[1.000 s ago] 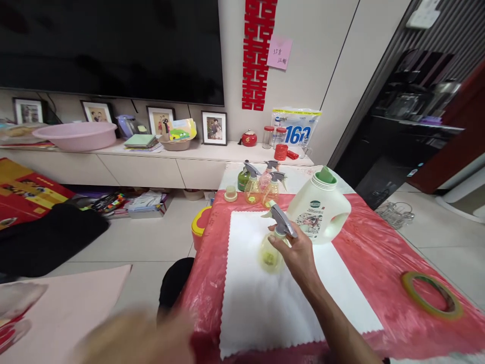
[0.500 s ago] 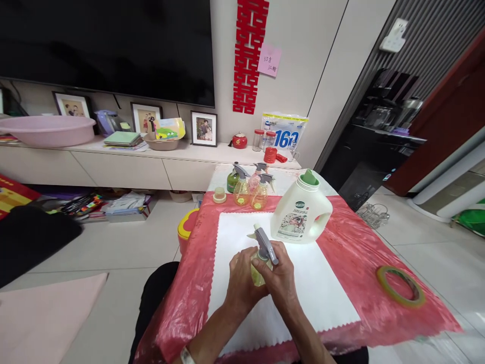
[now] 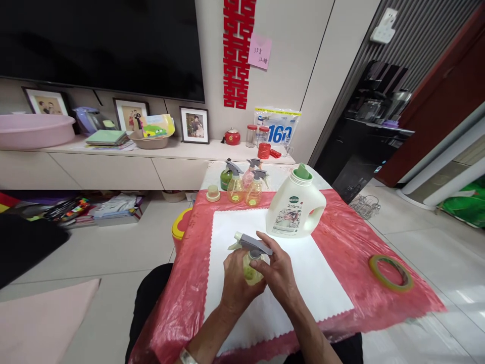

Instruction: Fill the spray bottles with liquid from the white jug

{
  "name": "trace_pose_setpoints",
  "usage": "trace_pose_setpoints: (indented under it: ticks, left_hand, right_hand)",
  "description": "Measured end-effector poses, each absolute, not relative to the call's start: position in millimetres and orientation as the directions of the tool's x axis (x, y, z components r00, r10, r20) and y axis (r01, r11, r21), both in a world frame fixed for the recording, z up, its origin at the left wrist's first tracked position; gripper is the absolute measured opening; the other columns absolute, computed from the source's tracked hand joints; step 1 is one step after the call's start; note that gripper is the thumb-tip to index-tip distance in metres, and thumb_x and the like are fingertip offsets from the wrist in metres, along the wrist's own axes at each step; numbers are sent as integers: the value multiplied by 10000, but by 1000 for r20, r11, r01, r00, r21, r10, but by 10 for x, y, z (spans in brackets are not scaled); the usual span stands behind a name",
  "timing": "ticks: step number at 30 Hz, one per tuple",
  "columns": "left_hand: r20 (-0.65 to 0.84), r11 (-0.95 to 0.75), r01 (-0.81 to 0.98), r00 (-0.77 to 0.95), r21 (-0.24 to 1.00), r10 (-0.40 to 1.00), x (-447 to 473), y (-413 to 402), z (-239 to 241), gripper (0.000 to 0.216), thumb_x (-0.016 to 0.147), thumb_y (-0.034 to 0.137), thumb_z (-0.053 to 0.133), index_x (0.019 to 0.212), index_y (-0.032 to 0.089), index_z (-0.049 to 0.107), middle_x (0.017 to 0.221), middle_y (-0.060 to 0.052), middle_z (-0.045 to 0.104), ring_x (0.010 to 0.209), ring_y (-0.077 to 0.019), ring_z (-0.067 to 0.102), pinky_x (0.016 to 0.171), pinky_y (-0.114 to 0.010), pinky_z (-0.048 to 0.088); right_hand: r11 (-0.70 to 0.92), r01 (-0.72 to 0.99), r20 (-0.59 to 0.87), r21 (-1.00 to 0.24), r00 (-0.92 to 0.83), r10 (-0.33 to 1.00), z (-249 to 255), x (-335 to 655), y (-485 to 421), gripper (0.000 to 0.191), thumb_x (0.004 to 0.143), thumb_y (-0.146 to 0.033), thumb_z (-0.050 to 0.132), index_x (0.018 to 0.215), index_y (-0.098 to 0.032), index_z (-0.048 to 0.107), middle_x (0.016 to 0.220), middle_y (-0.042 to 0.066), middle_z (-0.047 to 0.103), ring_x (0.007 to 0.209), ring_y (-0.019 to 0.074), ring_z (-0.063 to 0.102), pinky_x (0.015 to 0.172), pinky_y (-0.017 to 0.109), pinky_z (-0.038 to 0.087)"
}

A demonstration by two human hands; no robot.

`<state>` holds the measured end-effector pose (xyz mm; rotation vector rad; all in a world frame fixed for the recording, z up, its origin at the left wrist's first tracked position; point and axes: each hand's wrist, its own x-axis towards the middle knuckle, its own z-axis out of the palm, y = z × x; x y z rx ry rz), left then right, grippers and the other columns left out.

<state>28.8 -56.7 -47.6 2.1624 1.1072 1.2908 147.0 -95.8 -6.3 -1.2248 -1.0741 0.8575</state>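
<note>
A small yellow-tinted spray bottle (image 3: 250, 272) with a grey trigger head is held upright above the white mat (image 3: 242, 323). My left hand (image 3: 238, 283) wraps round the bottle's body from the left. My right hand (image 3: 279, 270) grips the collar and the grey head from the right, thumb at the neck. The nozzle points to the left. Just beyond my hands stands a white detergent jug (image 3: 293, 205) with a green spout and no cap on it. A cream cap (image 3: 212, 193) sits at the table's left.
More spray bottles stand at the back: two yellow (image 3: 235, 190), one green (image 3: 226, 179) and one pink (image 3: 247, 177). A roll of tape (image 3: 391, 273) lies on the red tablecloth (image 3: 333, 242) at right. Jars and frames line the cabinet (image 3: 106, 169) behind.
The spray head has turned, so its nozzle points further left. My right fingers have shifted on the head. My view has moved a little to the right.
</note>
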Motion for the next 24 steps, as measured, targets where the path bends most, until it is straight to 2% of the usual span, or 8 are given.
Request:
trace_pose_setpoints:
  ticks: [3,5,7,10,14,19,22,24]
  left_hand:
    - [570,-627,454,274,633,774,295,-568,-456,355,693,381,711,1001,219,639,883,-63,770,829,-304,744,776,-476,597]
    - [569,-650,464,321,602,757,294,-571,-430,277,711,354,705,959,238,663,827,-39,773,759,-276,737,779,-460,604]
    - [591,-680,477,348,557,728,287,-574,-411,259,742,347,693,980,247,684,840,-41,780,761,-274,733,816,-476,603]
    - [591,-698,485,381,527,711,269,-571,-420,343,770,389,692,1084,251,686,928,-63,779,850,-303,733,863,-521,593]
    - [535,-662,455,390,595,750,254,-557,-451,449,756,445,719,1151,237,666,957,-72,764,862,-300,727,871,-524,593]
    - [485,-587,447,331,675,810,285,-560,-415,476,705,383,706,1152,237,634,1067,-91,741,980,-317,719,850,-495,589]
    - [467,-552,458,294,697,834,300,-571,-400,497,672,367,699,1138,221,611,1055,-100,739,992,-329,720,867,-509,578]
    - [466,-558,461,306,690,830,299,-574,-400,463,689,357,675,1128,221,612,1054,-102,741,996,-326,722,864,-498,577]
  right_hand:
    - [168,-21,160,-986,205,966,-72,1516,-958,619,826,-439,777,1366,-215,575,1229,57,605,1171,229,576,1008,320,487]
    - [180,-55,170,-982,155,973,-73,1512,-966,572,882,-495,718,1352,-200,578,1207,75,609,1147,238,587,978,339,508]
    - [201,-58,192,-978,129,973,-59,1486,-977,521,913,-529,683,1299,-186,612,1199,87,603,1139,243,585,975,347,511]
    - [237,8,235,-971,175,956,-26,1429,-980,454,851,-496,775,1174,-190,681,1200,71,571,1143,225,554,1006,308,475]
    - [266,99,284,-959,286,915,-25,1374,-949,312,810,-396,812,1020,-190,709,1072,40,567,1043,181,552,944,248,462]
    - [262,76,273,-962,270,923,-55,1401,-981,388,880,-348,678,1244,-218,639,1154,39,604,1090,192,585,984,281,483]
    - [249,66,258,-966,212,943,-23,1429,-1025,316,923,-353,602,1196,-201,648,1120,53,617,1036,193,610,925,289,523]
    - [264,92,278,-960,207,938,10,1428,-1028,305,887,-364,652,1140,-194,661,1160,63,595,1083,205,584,957,298,509]
